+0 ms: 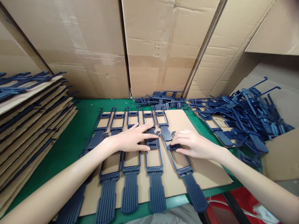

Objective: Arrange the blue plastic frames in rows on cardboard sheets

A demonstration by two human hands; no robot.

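Observation:
Dark blue plastic frames, each with a ribbed paddle-like end, lie in two rows on a cardboard sheet. My left hand lies with fingers spread over the middle of the rows, its fingertips touching a frame near the centre. With thumb and fingers closed, my right hand grips the small crosspiece of the rightmost front frame. That frame sits at a slant, its ribbed end sticking out past the sheet's front edge. My left hand and forearm hide parts of several frames.
A tall stack of cardboard sheets layered with blue frames stands at the left. Loose blue frames form a heap at the right, and a smaller pile lies at the back. Large cardboard boxes wall off the green table.

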